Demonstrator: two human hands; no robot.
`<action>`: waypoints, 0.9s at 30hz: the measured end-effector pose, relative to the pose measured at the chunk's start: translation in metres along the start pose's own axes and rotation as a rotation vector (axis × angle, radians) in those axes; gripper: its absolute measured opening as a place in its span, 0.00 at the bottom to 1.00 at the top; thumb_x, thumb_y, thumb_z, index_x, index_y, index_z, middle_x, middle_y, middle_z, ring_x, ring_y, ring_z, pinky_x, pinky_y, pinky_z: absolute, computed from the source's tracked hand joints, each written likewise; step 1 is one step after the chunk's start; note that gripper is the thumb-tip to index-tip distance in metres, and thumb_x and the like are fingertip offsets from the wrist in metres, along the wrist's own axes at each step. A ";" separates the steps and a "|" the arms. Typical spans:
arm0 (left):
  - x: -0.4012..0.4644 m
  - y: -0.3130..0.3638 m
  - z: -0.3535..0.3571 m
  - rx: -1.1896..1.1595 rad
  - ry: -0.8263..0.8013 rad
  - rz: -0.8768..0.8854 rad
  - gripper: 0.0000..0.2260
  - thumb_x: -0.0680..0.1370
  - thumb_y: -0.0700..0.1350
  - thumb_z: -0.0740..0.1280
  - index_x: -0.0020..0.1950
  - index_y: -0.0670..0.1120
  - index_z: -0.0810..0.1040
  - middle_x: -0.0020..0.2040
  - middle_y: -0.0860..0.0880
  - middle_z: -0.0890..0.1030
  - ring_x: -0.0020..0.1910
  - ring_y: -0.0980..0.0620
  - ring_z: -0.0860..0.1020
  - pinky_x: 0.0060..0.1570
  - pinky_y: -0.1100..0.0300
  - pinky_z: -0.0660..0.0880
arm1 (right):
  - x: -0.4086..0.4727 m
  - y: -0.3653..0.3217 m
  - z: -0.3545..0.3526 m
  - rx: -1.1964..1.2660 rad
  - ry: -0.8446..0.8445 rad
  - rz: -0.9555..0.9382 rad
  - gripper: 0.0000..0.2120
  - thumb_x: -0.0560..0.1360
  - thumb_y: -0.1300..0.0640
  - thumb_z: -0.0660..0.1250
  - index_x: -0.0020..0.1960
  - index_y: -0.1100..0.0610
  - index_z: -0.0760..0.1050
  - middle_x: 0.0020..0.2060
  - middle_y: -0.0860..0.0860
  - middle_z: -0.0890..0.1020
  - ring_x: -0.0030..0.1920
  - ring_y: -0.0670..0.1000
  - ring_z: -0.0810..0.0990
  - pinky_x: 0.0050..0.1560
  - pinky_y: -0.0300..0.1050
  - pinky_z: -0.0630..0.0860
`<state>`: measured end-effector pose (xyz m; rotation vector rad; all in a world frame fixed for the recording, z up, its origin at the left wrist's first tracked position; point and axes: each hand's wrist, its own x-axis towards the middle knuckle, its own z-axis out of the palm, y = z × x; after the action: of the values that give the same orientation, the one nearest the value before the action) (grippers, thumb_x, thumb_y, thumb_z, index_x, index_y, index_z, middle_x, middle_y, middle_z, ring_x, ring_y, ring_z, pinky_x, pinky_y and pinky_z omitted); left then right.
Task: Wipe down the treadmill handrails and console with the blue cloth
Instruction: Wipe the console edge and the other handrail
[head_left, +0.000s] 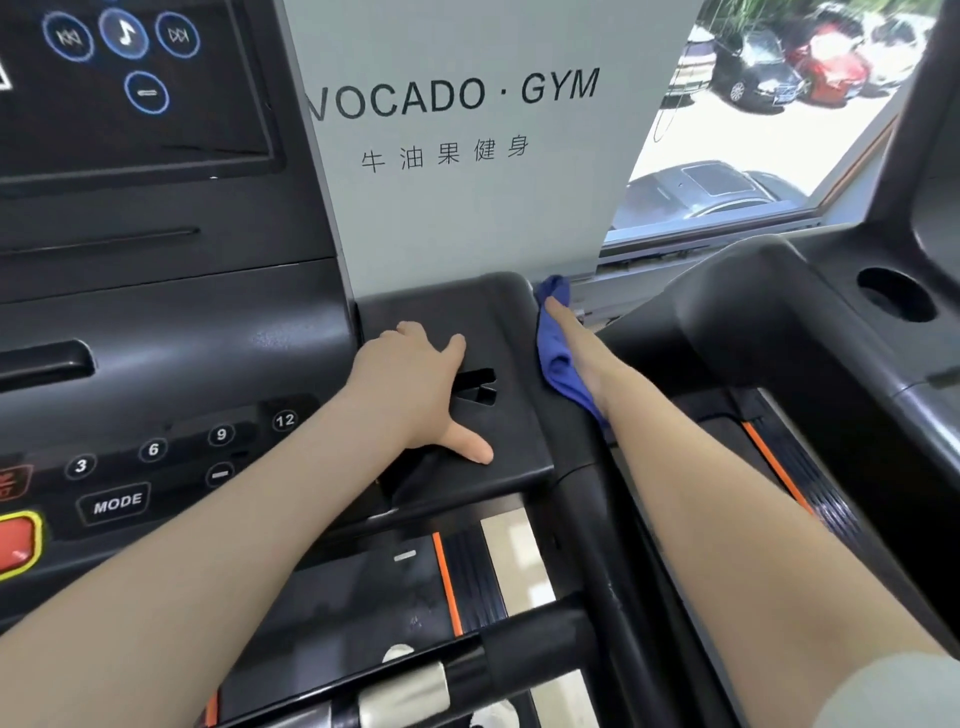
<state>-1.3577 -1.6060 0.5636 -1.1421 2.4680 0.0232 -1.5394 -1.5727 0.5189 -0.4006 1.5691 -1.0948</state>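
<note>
Blue cloth (561, 358) is right there on the outer side of the console's (208, 322) right wing, sandwiched between the black plastic and the right hand (576, 353). That hand lies flat, fingers straight, pressing the cloth against the edge. Over on top of the wing, the left hand (415, 389) rests palm down, fingers spread and relaxed, thumb stretched out toward the near edge, gripping nothing. Behind both hands stands a pale gym sign (467, 130), with parked cars (779, 67) showing through the window.
</note>
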 end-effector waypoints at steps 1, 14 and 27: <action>0.000 0.000 0.000 -0.003 -0.001 0.000 0.55 0.58 0.76 0.63 0.77 0.51 0.46 0.68 0.37 0.63 0.60 0.41 0.71 0.48 0.54 0.71 | -0.002 0.009 -0.003 -0.038 0.048 0.012 0.26 0.79 0.43 0.55 0.70 0.59 0.65 0.63 0.52 0.72 0.68 0.54 0.69 0.59 0.42 0.67; -0.007 0.011 0.012 -0.103 -0.010 -0.043 0.56 0.59 0.79 0.56 0.77 0.51 0.41 0.74 0.31 0.46 0.73 0.33 0.50 0.71 0.46 0.55 | -0.028 0.051 -0.025 0.018 0.102 0.108 0.26 0.78 0.40 0.57 0.64 0.60 0.72 0.54 0.55 0.80 0.53 0.52 0.78 0.54 0.41 0.73; -0.006 0.011 0.020 -0.150 0.055 -0.084 0.58 0.51 0.79 0.49 0.76 0.54 0.41 0.75 0.35 0.46 0.74 0.36 0.48 0.71 0.47 0.56 | 0.011 -0.007 0.007 -0.201 0.042 -0.164 0.22 0.81 0.46 0.53 0.69 0.57 0.65 0.55 0.52 0.74 0.57 0.50 0.73 0.63 0.44 0.66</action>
<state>-1.3554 -1.5908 0.5461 -1.3246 2.4993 0.1562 -1.5390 -1.5879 0.5185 -0.6548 1.7139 -1.0778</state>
